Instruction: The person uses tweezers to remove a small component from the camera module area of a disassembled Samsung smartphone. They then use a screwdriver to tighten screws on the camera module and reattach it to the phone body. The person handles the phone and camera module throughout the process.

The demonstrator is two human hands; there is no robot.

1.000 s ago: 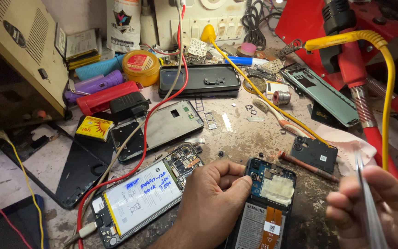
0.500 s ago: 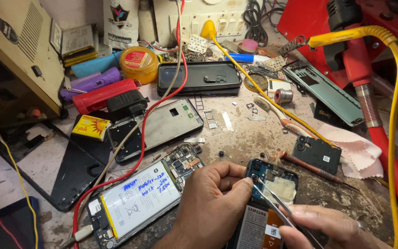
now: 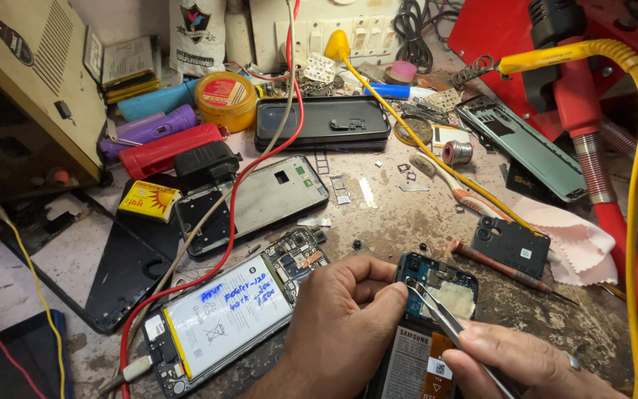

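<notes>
At the near edge of the surface [image 3: 407, 214], an opened phone [image 3: 430, 325] lies face down with its back cover off, its blue circuit board and battery bare. So the opening is done; work on the board's top end appears under way, and nothing shows it reassembled. The left hand [image 3: 337, 332] rests on the phone's left side, fingers curled and thumb pressed to the board's upper corner, steadying it. The right hand [image 3: 518, 358], at the near right corner, pinches metal tweezers [image 3: 444, 318] closed between its fingers; the tips touch the board's upper left. Just left lies a second opened phone [image 3: 215, 325] with a white battery. Farther back sit a small dark camera cover [image 3: 511, 246], a pink cloth [image 3: 577, 244] and a black phone case [image 3: 323, 122].
</notes>
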